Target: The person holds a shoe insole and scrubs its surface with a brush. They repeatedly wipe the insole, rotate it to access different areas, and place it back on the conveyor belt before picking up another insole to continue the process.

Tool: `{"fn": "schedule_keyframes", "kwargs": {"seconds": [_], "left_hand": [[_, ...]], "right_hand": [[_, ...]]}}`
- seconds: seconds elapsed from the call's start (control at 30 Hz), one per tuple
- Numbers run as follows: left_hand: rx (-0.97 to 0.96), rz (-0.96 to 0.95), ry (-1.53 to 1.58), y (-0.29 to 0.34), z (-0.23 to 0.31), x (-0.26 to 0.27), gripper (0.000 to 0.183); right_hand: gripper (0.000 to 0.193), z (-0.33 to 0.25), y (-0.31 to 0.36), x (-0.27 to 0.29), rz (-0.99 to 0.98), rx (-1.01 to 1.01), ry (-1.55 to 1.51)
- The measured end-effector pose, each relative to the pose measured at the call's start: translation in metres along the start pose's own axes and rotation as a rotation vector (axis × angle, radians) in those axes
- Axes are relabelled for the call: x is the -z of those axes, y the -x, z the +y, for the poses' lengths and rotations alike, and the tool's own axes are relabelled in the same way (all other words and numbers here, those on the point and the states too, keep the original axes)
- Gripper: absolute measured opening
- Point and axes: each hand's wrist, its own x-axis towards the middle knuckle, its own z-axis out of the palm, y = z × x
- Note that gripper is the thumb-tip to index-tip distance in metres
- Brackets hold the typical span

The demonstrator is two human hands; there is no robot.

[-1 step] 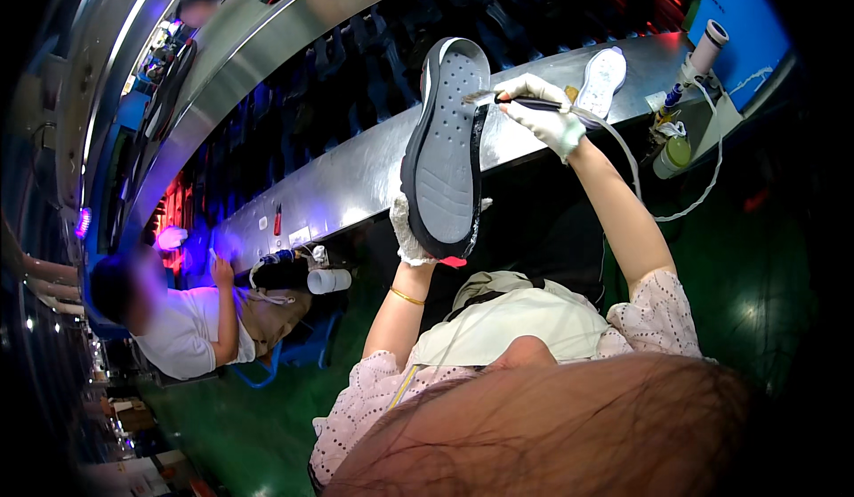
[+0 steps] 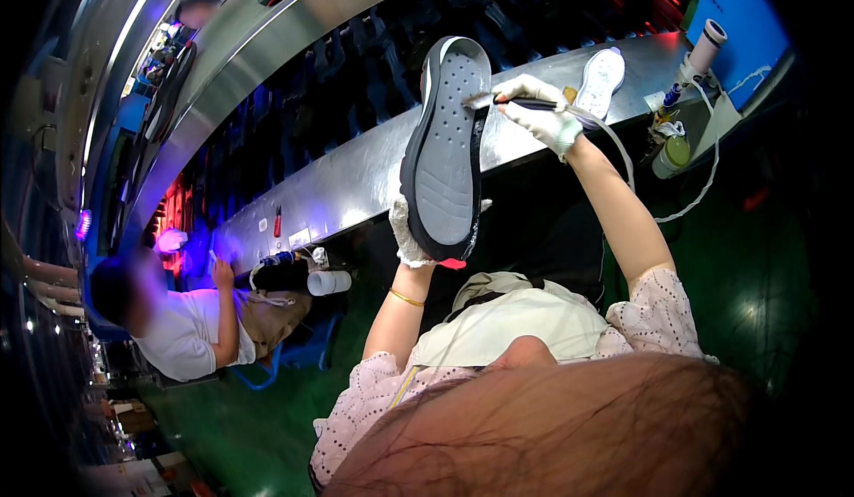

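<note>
My left hand point(image 2: 409, 235), in a whitish glove, grips the heel end of a shoe sole point(image 2: 445, 154) from beneath, its fingers partly hidden behind it. The sole is held up lengthwise, with its grey inner face showing, a black rim around it, small holes toward the far end and a red patch at the heel. My right hand point(image 2: 544, 114), gloved with some fingertips bare, is closed around a dark-handled brush point(image 2: 527, 103) with a pale hose at its back end. The brush tip is over the sole's right edge; I cannot tell whether it touches.
Behind the sole runs a metal ledge point(image 2: 356, 177) beside a dark conveyor. A white sole point(image 2: 600, 83) lies on it at right. Near the blue panel point(image 2: 747, 25) are a tube holder point(image 2: 707, 48) and a green-lidded container point(image 2: 673, 153). A co-worker point(image 2: 191, 328) sits at left.
My right hand has tilted the brush slightly, and the hose behind it has swung a little to the left. The sole and my left hand stay almost where they were.
</note>
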Motion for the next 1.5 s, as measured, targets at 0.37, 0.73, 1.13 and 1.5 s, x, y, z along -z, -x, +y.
{"fn": "schedule_keyframes", "kwargs": {"seconds": [0.37, 0.73, 1.13, 1.5], "left_hand": [[-0.053, -0.026, 0.007, -0.001, 0.006, 0.005, 0.086], [-0.025, 0.039, 0.123, -0.012, 0.0, 0.006, 0.076], [-0.042, 0.096, 0.084, -0.009, -0.011, 0.031, 0.072], [-0.043, 0.084, 0.079, -0.003, -0.008, 0.017, 0.072]], "right_hand": [[0.012, -0.03, 0.005, -0.003, -0.157, 0.139, 0.114], [0.014, -0.032, 0.036, -0.044, -0.106, -0.283, -0.226], [0.009, -0.029, 0.044, -0.059, -0.05, -0.314, -0.182], [0.011, -0.002, 0.037, -0.053, 0.273, -0.265, -0.183]]}}
